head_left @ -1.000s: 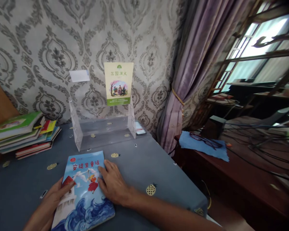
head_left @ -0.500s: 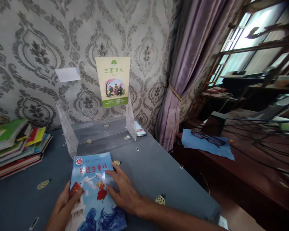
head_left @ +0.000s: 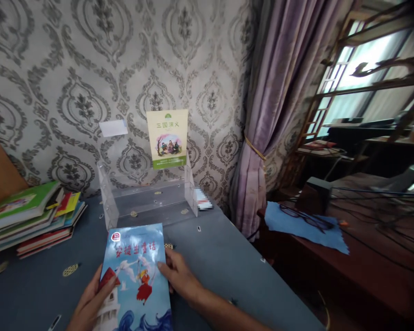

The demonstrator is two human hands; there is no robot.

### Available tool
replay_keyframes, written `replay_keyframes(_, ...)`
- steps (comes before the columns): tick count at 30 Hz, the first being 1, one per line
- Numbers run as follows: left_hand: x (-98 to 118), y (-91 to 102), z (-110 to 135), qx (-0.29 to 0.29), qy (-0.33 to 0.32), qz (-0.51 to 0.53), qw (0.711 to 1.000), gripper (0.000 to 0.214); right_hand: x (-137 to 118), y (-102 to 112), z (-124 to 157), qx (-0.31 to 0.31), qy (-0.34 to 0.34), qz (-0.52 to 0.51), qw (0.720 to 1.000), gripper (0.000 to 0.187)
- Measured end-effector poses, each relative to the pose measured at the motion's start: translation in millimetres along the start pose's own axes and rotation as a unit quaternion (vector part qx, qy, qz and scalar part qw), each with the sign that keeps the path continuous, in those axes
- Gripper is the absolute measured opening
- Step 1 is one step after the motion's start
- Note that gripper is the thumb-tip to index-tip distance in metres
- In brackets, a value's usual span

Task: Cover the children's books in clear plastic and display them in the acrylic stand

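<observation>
A blue picture book (head_left: 135,276) with red title letters and a wave drawing is held in front of me over the blue tablecloth (head_left: 214,257). My left hand (head_left: 89,301) grips its left edge, thumb on the cover. Fingers of my right hand (head_left: 181,276) curl round its right edge. Just beyond the book stands a clear acrylic book stand (head_left: 148,202) against the wall. A pale green book (head_left: 167,138) stands upright in the stand's back tier.
A stack of colourful books (head_left: 31,216) lies at the left on the table. A purple curtain (head_left: 262,115) hangs at the right. Beyond it a dark wooden desk (head_left: 365,257) carries a blue cloth (head_left: 307,225) with glasses and cables.
The book's near edge has lifted off the table and it has shifted slightly right. My right hand moved from lying flat on the cover to gripping the right edge.
</observation>
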State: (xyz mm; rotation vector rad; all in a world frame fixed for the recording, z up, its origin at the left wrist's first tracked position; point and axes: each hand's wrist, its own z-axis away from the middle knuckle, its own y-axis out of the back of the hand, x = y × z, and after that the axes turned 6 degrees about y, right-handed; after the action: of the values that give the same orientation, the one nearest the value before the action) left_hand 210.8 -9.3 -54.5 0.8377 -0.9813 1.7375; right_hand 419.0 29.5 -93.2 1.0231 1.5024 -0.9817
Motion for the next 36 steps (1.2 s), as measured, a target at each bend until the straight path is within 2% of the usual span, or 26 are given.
replay_keyframes(3,-5,3.5,-6,0.025,-0.039,-0.015,0.999,0.096,-1,4,-1,-0.015,-0.023,0.013,1.0,0.033)
replay_keyframes(7,-3,5.2,-11,0.028,-0.008,-0.016,0.999,0.084,-5,10,-4,-0.023,-0.022,-0.004,0.999,0.032)
replay_keyframes(8,0,4.3,-11,0.009,-0.002,-0.013,1.0,0.084,-6,11,-5,-0.019,-0.016,-0.006,1.0,0.032)
replay_keyframes(10,4,1.3,-10,0.022,0.019,-0.007,1.0,0.082,-9,14,-7,-0.01,-0.002,-0.01,1.0,0.032)
replay_keyframes(13,9,-1.6,-11,0.008,0.005,0.004,1.0,0.074,-14,18,-9,-0.015,0.013,-0.021,1.0,0.034)
replay_keyframes(15,8,-0.2,-13,-0.012,-0.004,-0.001,1.0,0.078,-16,20,-10,-0.016,0.017,-0.021,1.0,0.036)
replay_keyframes(18,2,7.7,-21,-0.033,0.013,-0.027,0.999,0.1,-15,22,-11,-0.022,0.011,-0.017,1.0,0.036)
replay_keyframes(21,-7,18.6,-36,-0.106,-0.003,-0.042,0.993,0.107,-8,27,-15,-0.022,0.013,-0.009,1.0,0.039)
replay_keyframes(25,-16,28.7,-50,-0.105,-0.015,-0.038,0.994,0.112,-2,31,-17,-0.018,0.018,-0.004,1.0,0.046)
replay_keyframes(29,-18,28.6,-57,-0.104,-0.026,-0.042,0.993,0.11,3,33,-17,-0.006,0.001,0.004,1.0,0.05)
replay_keyframes(33,-14,24.4,-66,-0.134,-0.031,-0.075,0.988,0.11,6,38,-20,-0.005,0.008,0.002,1.0,0.056)
replay_keyframes(36,-2,19.7,-77,-0.133,-0.075,-0.152,0.977,0.108,-1,46,-25,0.002,0.029,0.003,1.0,0.056)
